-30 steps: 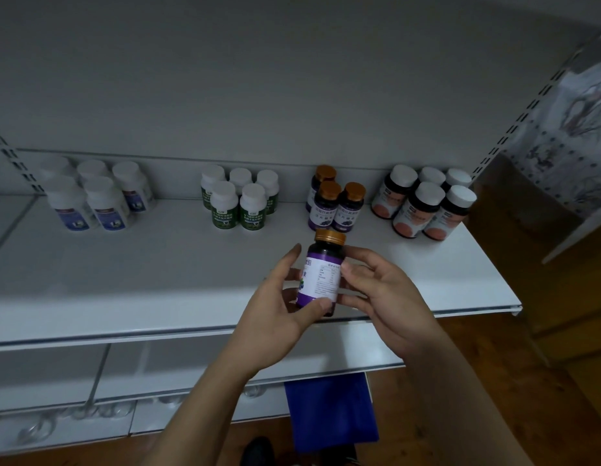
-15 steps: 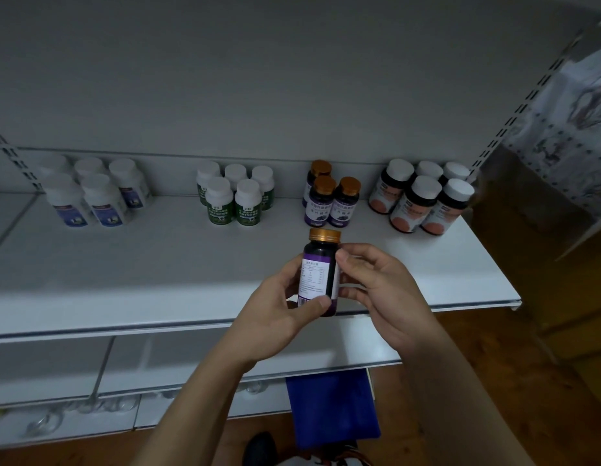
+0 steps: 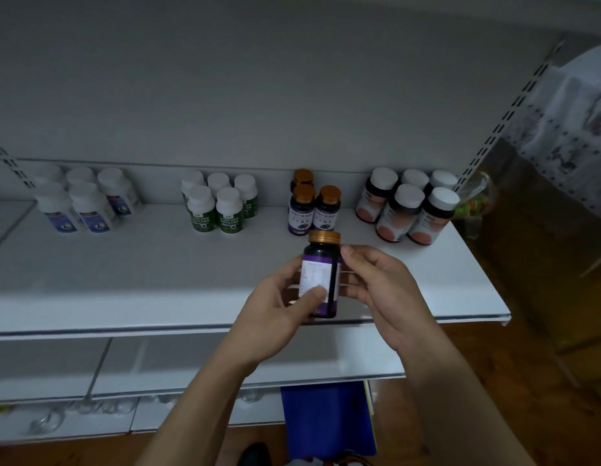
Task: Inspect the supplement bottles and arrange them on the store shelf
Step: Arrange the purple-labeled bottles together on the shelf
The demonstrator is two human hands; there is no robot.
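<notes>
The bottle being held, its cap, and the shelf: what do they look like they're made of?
The held bottle looks like dark, glossy plastic or glass; a sheen runs down its side, so either fits. Its label seems to be paper, white and purple. The cap looks metallic gold with a ribbed edge, though it may be coated plastic. The shelf seems to be painted sheet metal: thin, flat, matte white.

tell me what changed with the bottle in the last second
The gold-capped bottle was turned about its upright axis: its white text panel swung left, baring a dark strip on the right. The left hand and right hand kept their hold. The shelf and its standing bottles stayed put.
</notes>
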